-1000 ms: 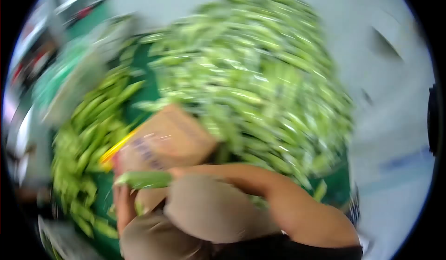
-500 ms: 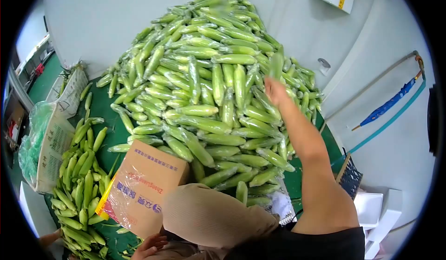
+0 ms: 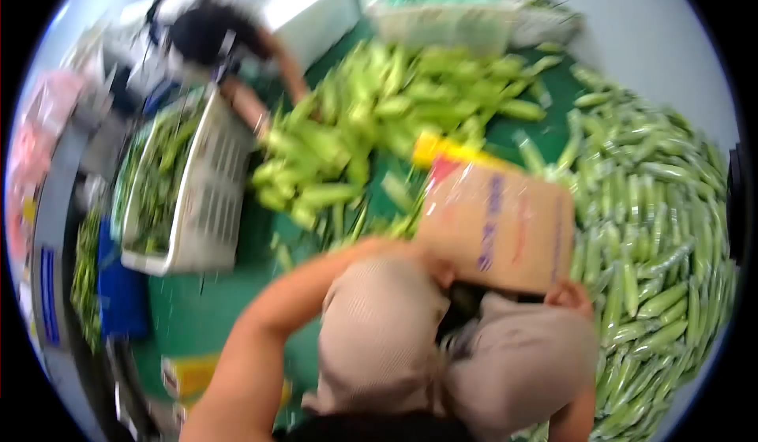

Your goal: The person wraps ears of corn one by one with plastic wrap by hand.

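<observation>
A cardboard box (image 3: 497, 229) with blue and red print sits in front of my knees. At its near left corner is my left hand (image 3: 439, 268), blurred and partly hidden behind my knee, so its fingers cannot be made out. My right hand (image 3: 570, 295) is at the near right corner, its fingers curled over the box edge. Plastic-wrapped corn ears (image 3: 632, 213) lie heaped to the right of the box. Unwrapped corn ears in green husks (image 3: 395, 110) form a loose pile beyond and left of it. Yellow and red packaging (image 3: 454, 151) shows along the box's far side.
A co-worker (image 3: 225, 43) in a dark top reaches into the unwrapped corn. A white crate (image 3: 209, 193) holding green leaves stands at left. Another crate (image 3: 442, 28) with green plastic is at the back, beside a white box (image 3: 316, 16).
My view has swung left, bringing the co-worker and leafy crate into sight. My right hand has come back from the wrapped corn to the cardboard box; my left hand is now beside the box too.
</observation>
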`<move>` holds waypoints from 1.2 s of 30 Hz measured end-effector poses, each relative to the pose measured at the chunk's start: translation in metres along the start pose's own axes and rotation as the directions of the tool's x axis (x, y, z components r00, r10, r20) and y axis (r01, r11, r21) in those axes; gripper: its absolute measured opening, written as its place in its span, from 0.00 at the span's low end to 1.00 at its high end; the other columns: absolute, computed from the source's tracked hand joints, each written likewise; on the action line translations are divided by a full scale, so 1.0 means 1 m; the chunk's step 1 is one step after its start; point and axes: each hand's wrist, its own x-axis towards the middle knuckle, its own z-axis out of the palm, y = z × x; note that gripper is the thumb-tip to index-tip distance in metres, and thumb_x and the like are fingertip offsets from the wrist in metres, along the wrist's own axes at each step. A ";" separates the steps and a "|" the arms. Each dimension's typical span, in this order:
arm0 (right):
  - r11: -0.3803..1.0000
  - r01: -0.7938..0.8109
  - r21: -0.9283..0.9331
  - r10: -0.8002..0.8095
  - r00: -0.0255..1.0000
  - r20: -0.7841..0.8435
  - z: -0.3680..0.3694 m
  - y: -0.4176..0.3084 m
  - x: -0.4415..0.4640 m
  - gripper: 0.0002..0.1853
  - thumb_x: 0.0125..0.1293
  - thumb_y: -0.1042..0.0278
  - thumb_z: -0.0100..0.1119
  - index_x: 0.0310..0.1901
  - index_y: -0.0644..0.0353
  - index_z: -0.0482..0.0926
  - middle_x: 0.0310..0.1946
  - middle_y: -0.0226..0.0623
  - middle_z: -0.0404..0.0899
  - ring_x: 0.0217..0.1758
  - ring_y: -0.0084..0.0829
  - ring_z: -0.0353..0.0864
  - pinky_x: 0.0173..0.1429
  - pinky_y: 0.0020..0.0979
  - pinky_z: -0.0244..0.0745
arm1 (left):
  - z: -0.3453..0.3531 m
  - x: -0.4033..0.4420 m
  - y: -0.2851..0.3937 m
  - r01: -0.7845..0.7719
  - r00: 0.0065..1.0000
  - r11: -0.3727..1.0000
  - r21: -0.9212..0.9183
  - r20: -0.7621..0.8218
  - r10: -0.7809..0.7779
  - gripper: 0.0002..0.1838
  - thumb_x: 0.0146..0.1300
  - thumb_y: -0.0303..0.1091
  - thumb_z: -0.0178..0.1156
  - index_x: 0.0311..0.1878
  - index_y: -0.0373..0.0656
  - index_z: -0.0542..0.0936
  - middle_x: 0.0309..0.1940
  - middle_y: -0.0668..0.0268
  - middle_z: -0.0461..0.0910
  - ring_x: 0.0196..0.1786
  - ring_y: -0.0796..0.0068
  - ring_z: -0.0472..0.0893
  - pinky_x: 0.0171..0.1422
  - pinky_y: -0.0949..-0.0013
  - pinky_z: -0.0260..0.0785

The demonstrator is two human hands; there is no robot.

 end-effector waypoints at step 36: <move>0.815 -0.388 -0.431 0.404 0.913 -0.060 0.030 0.006 0.038 0.25 0.80 0.58 0.54 0.71 0.63 0.69 0.57 0.52 0.83 0.51 0.39 0.87 0.58 0.39 0.82 | 0.148 -0.085 -0.340 -0.111 -0.282 0.793 -0.599 -0.746 -0.603 0.39 0.62 0.53 0.71 0.65 0.33 0.71 0.60 0.46 0.80 0.65 0.50 0.79 0.72 0.50 0.68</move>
